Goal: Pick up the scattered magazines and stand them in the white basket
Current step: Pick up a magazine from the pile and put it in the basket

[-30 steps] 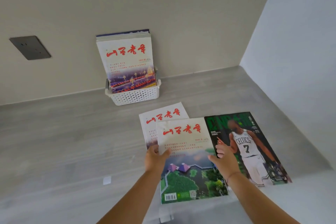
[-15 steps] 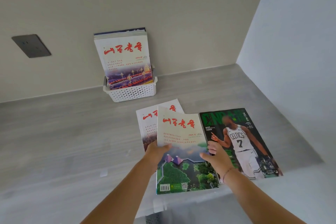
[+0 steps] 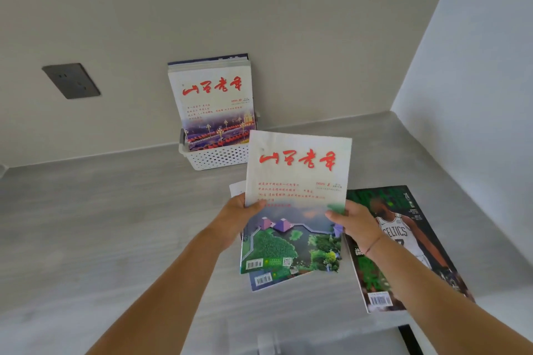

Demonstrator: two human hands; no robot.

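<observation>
I hold a white magazine with red title and a green landscape photo (image 3: 297, 199) lifted off the table, tilted up toward me. My left hand (image 3: 242, 216) grips its left edge and my right hand (image 3: 352, 222) grips its right edge. Under it lies another white magazine (image 3: 264, 279), mostly hidden, with only a corner and its bottom strip showing. A green basketball magazine (image 3: 403, 242) lies flat to the right. The white basket (image 3: 213, 157) stands against the back wall with several magazines (image 3: 212, 101) upright in it.
A dark wall socket (image 3: 71, 81) sits on the back wall at the left. The right wall (image 3: 476, 95) closes the corner beside the grey table (image 3: 101, 225). The table's front edge runs near the bottom right.
Both hands have lifted the landscape magazine off the pile and tilted it upright, raising it toward the basket. The magazine beneath and the basketball magazine stayed flat.
</observation>
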